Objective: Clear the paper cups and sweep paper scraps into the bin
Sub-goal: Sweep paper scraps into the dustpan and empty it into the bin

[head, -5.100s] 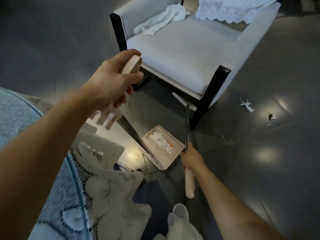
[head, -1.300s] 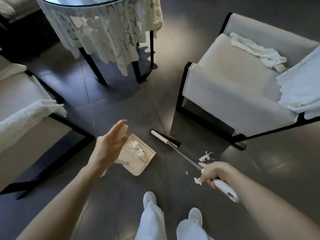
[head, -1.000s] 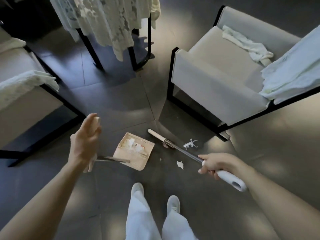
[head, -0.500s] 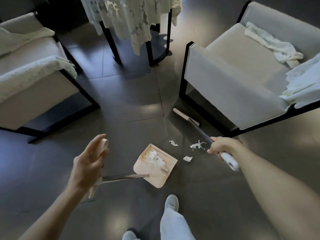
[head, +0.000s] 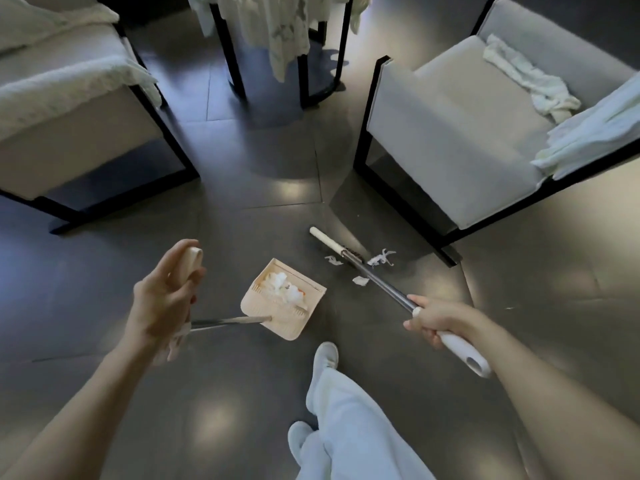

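Observation:
A beige dustpan point(head: 277, 322) sits on the dark floor with white paper scraps point(head: 285, 289) inside it. My left hand point(head: 164, 296) grips the top of its long handle. My right hand point(head: 438, 322) grips the white end of a broom handle point(head: 382, 287); the broom head point(head: 332, 244) rests on the floor right of the pan. Three loose paper scraps lie by the broom head: one point(head: 381, 257) right of the shaft, one point(head: 333, 260) left of it, one point(head: 360, 280) nearer the pan.
A grey armchair point(head: 460, 133) with white cloths stands at the right, its black leg close to the scraps. Another chair point(head: 69, 133) stands at the left. A table with black legs point(head: 235, 64) and a lace cloth is behind. My legs and shoes point(head: 325, 355) are below.
The view shifted a little. The broom head has slid nearer along the floor among the scraps. The dustpan stays in place, and both hands keep their hold.

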A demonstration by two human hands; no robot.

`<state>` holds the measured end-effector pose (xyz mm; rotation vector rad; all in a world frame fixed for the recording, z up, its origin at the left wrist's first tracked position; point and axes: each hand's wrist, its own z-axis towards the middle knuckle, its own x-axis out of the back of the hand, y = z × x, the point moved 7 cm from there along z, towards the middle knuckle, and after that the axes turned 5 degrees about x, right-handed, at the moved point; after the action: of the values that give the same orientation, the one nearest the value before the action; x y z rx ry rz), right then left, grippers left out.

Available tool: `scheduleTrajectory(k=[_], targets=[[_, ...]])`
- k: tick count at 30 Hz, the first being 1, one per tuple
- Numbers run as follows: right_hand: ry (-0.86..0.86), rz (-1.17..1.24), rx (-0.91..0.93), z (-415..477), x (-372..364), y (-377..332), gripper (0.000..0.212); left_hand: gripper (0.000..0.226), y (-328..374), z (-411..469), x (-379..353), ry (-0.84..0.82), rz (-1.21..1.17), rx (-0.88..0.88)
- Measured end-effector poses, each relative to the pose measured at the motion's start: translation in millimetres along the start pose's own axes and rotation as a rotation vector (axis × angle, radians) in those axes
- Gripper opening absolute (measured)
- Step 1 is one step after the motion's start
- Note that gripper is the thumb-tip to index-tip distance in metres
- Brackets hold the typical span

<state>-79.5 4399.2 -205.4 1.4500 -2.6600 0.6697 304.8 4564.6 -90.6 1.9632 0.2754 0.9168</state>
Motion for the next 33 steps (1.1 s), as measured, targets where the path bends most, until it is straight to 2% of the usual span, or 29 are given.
scheduleTrajectory(k=[8,13,15,21,27,33], targets=[[0.058,0.185,-0.028,-11,49,5,0.069,0.033,-40,-36,3,0.030,0.020,0.049],[0.012,0.179,-0.069,10,43,6,0.043,0.036,-66,-38,-19,0.011,0.015,0.078],[-0.029,0.209,-0.095,14,25,7,0.039,0.034,-75,-36,-35,0.006,-0.008,0.104],[-0.094,0.298,-0.133,8,-11,5,0.072,0.032,-70,-26,-70,0.034,-0.015,0.100],[-0.133,0.258,-0.124,-8,17,-15,0.062,0.035,-31,-16,-110,-0.043,0.060,-0.010],[-0.108,-0.060,0.005,-16,32,-45,0.069,0.034,-28,-8,-111,-0.005,0.059,0.012]])
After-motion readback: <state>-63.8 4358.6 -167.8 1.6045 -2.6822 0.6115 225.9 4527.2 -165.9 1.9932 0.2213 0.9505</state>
